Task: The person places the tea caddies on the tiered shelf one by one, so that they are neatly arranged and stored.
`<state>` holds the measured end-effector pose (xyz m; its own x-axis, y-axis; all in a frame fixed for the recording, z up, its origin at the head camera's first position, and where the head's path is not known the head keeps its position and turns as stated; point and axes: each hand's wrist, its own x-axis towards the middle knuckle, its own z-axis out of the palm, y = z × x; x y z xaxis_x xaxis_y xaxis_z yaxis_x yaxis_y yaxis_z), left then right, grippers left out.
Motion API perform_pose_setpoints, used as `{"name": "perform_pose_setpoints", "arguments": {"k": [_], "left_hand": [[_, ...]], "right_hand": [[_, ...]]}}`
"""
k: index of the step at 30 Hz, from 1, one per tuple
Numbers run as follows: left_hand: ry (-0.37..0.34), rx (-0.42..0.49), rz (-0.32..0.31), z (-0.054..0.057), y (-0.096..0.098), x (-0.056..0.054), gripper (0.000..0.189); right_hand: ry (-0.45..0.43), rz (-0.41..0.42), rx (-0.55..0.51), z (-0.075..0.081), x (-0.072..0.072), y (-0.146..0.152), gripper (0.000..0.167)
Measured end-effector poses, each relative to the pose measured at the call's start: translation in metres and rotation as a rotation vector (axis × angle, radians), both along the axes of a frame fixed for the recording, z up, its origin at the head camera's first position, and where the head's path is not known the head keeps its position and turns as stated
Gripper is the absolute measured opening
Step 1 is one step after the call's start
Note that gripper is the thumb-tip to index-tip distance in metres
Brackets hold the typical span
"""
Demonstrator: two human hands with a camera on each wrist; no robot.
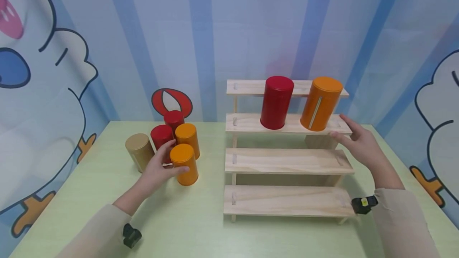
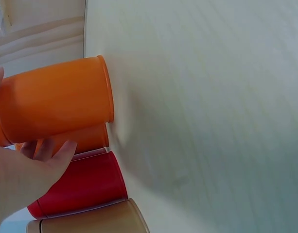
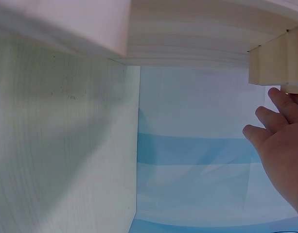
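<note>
My left hand (image 1: pixel 159 166) is around an orange can (image 1: pixel 185 166), thumb on its front side and fingers on its far left; the can looks upright at table level. Close to it stand another orange can (image 1: pixel 188 140), two red cans (image 1: pixel 161 133) and a gold can (image 1: pixel 139 151). My right hand (image 1: pixel 362 146) holds the right end of a tiered wooden rack (image 1: pixel 287 160), thumb at a board's front edge. Several fingers (image 3: pixel 270 119) show extended in the right wrist view. On that board, second from the top, stand a larger red can (image 1: pixel 277 102) and a larger orange can (image 1: pixel 321 104).
The rack stands on the right of a pale green table (image 1: pixel 172 226); its two lower boards (image 1: pixel 287 200) bear no cans. Behind the table hangs a blue striped cloth (image 1: pixel 244 31) with cartoon figures.
</note>
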<state>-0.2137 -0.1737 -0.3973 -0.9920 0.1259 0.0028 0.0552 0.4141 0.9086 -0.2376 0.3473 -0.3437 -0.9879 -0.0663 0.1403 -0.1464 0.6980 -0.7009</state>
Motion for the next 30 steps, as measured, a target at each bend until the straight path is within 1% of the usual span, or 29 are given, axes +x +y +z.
{"name": "perform_pose_setpoints", "arguments": {"k": [11,21,30], "left_hand": [[-0.035,0.021,0.007,-0.0063,0.0017,-0.0015,0.089],[-0.040,0.036,0.018,-0.0082,0.0033,-0.0020,0.084],[-0.037,0.027,0.026,-0.0083,0.0029,-0.0016,0.082]], "right_hand": [[-0.004,0.001,-0.002,0.0002,-0.0002,-0.0003,0.079],[-0.002,-0.001,-0.005,0.0008,0.0007,-0.0011,0.079],[-0.006,-0.002,0.000,0.0013,0.0010,-0.0012,0.079]]}}
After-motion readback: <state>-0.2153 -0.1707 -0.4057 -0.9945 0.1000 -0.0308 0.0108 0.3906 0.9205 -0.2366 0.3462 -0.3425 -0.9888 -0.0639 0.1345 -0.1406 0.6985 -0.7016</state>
